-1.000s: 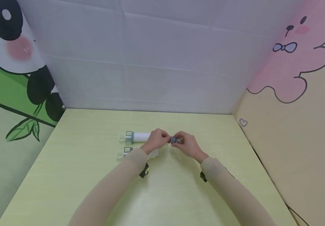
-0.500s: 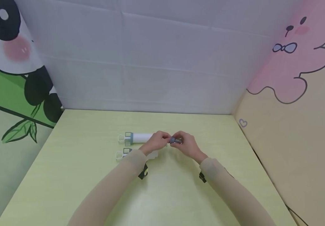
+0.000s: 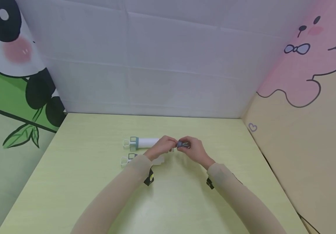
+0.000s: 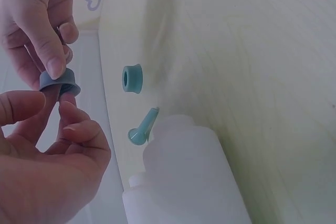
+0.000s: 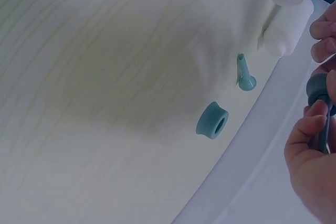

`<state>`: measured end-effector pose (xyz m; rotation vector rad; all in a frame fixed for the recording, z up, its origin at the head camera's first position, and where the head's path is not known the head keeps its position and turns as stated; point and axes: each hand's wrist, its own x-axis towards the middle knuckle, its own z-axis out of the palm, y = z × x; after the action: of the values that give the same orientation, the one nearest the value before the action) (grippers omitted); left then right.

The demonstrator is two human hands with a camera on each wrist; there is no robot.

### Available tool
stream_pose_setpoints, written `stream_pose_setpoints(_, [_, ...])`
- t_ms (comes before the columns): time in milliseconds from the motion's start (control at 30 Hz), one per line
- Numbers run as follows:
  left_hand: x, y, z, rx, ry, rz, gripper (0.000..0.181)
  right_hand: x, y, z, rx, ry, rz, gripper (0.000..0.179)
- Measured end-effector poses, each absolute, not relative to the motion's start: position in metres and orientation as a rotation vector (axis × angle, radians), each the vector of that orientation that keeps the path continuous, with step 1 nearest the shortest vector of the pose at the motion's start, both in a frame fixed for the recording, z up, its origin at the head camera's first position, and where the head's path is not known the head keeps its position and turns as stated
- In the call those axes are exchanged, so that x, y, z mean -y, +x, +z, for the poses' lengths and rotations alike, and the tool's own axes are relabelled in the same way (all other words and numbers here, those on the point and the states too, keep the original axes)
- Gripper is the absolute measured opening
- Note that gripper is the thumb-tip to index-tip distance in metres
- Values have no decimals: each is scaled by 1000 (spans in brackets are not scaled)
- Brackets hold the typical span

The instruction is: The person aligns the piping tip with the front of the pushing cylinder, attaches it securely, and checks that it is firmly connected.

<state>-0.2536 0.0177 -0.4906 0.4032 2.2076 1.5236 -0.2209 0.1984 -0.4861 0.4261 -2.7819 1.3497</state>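
Note:
Both hands meet over the far middle of the table around a teal flared collar [image 3: 180, 144] with a slim nozzle [image 5: 324, 135] running from it into the right palm. My right hand [image 3: 195, 151] pinches the collar between thumb and fingers. From the other side, my left hand [image 3: 162, 146] grips its rim, with fingertips reaching to the underside in the left wrist view. Below the hands, a second teal collar [image 4: 132, 78] lies on the table, and a loose teal nozzle [image 4: 143, 128] rests close by it. The left hand is nearest a white tube [image 3: 148, 143].
A second white tube [image 3: 159, 160] lies nearer, partly hidden by the left forearm. Pale loop handles [image 3: 124, 161] are at the tubes' left ends. The pale table [image 3: 97, 195] ends at a white back wall [image 3: 170, 65], with painted panels on both sides.
Both hands keep hold of the collar at nearly the same spot. The nozzle shows more plainly in the right hand, its angle slightly changed. The tubes stay put.

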Motion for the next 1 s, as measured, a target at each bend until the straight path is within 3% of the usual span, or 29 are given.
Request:
stream_pose_setpoints(433, [-17,-252,-485,-2254,348,1496,31,-200,-220,-486,2777,396,1391,29])
stream_pose_setpoints(733, [11,-253,-475,-2477,595,1184,22,-203,-217,-488,2786,380,1412,31])
stream_pose_setpoints(833, [29,-253,-467,-2534,674,1020,28,-203,-215,-488,2789,380,1419,30])
stream_pose_setpoints(1000, [57,-241,-464,-2556,698,715,55,-203,-213,-486,2783,402,1439,30])
